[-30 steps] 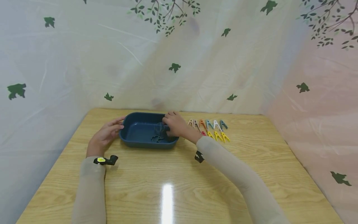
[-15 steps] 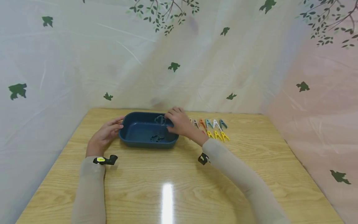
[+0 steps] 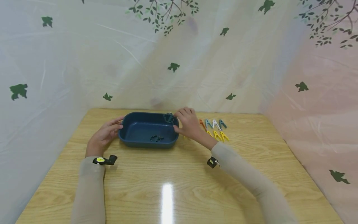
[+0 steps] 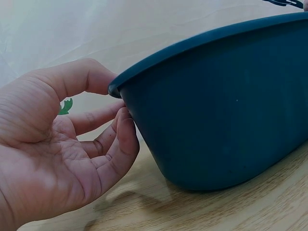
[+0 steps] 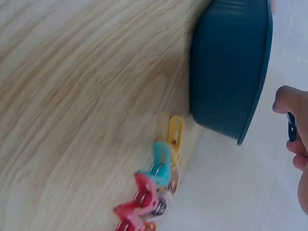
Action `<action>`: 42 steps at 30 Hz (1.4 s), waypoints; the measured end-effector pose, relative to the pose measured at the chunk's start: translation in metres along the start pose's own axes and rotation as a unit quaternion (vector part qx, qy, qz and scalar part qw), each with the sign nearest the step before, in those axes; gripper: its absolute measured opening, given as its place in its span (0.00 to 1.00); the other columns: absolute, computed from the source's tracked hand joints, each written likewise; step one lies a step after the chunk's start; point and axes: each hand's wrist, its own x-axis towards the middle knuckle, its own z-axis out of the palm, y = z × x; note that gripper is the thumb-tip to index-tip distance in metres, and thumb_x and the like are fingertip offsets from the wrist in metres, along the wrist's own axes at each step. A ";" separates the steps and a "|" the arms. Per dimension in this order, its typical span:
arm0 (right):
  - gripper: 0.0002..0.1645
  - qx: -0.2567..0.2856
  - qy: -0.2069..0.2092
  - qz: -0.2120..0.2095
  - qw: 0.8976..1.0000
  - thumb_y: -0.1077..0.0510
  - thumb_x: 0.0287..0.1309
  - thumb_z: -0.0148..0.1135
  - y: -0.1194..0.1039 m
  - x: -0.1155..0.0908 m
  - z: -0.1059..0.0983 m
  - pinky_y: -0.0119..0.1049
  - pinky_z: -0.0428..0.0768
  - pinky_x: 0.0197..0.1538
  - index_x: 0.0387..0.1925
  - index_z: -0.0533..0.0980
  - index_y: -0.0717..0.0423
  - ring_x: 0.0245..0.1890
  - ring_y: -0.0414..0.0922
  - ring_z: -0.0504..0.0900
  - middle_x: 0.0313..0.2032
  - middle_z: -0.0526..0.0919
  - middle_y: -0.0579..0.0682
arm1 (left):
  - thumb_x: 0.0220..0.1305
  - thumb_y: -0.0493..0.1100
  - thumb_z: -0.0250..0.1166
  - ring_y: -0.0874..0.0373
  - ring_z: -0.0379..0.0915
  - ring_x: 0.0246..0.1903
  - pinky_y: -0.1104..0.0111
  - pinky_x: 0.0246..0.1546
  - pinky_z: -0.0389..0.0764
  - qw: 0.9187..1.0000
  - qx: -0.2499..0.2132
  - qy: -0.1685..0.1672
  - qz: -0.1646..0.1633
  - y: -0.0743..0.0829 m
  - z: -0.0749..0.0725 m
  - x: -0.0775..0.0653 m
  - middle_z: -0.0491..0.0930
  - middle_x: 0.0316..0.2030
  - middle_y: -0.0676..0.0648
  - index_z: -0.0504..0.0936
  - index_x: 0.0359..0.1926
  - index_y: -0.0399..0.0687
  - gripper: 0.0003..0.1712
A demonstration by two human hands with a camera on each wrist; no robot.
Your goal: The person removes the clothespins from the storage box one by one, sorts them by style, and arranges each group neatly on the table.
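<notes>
A dark blue plastic basin [image 3: 145,145] stands on the table, with my left hand [image 3: 104,137] at its left end. In the left wrist view, the thumb meets the rim and the curled fingers rest against the outer wall [image 4: 211,115]. Over the basin's right end, my right hand [image 3: 190,124] pinches a small dark teal piece with an open, looped outline [image 3: 169,118]; its exact kind cannot be told. Part of it shows between thumb and fingers in the right wrist view. A similar dark looped piece [image 3: 156,138] lies on the basin floor.
Right of the basin, coloured clothespins lie in two rows, including a white one [image 3: 215,123] and several yellow ones [image 3: 223,136]; my right hand hides some. A pink clothespin [image 5: 139,199] and a turquoise one [image 5: 160,166] show in the right wrist view. A curtain rises behind the table.
My right hand has lifted out of the basin and moved right toward its rim, carrying the looped piece up with it. My left hand stays at the basin's left end.
</notes>
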 end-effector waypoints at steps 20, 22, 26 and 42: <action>0.20 -0.021 -0.003 0.044 0.999 0.54 0.47 0.76 0.024 -0.046 -0.021 0.50 0.70 0.52 0.38 0.78 0.60 0.44 0.53 0.74 0.37 0.80 0.53 | 0.75 0.28 0.53 0.66 0.78 0.41 0.76 0.41 0.82 0.999 -0.018 -0.022 0.014 -0.002 0.004 -0.005 0.83 0.46 0.56 0.82 0.56 0.58 0.22; 0.20 -0.021 -0.003 0.043 0.999 0.54 0.46 0.76 0.026 -0.050 -0.022 0.50 0.70 0.51 0.37 0.77 0.60 0.42 0.53 0.74 0.36 0.79 0.53 | 0.75 0.28 0.53 0.66 0.78 0.41 0.75 0.41 0.82 1.000 -0.020 -0.020 0.013 -0.003 0.004 -0.006 0.83 0.46 0.56 0.82 0.56 0.58 0.22; 0.21 -0.023 -0.016 0.045 0.999 0.54 0.46 0.76 0.029 -0.059 -0.024 0.50 0.69 0.49 0.37 0.76 0.59 0.40 0.52 0.72 0.35 0.79 0.53 | 0.75 0.29 0.54 0.66 0.78 0.42 0.75 0.42 0.82 1.000 -0.021 -0.014 0.011 -0.002 0.006 -0.008 0.82 0.46 0.56 0.80 0.58 0.57 0.22; 0.22 -0.029 -0.078 0.049 0.995 0.51 0.44 0.75 0.029 -0.090 -0.031 0.49 0.71 0.46 0.38 0.77 0.58 0.38 0.51 0.72 0.35 0.80 0.52 | 0.74 0.31 0.58 0.66 0.73 0.42 0.77 0.43 0.80 1.000 -0.013 -0.004 0.007 -0.005 0.007 -0.012 0.74 0.52 0.56 0.76 0.65 0.53 0.23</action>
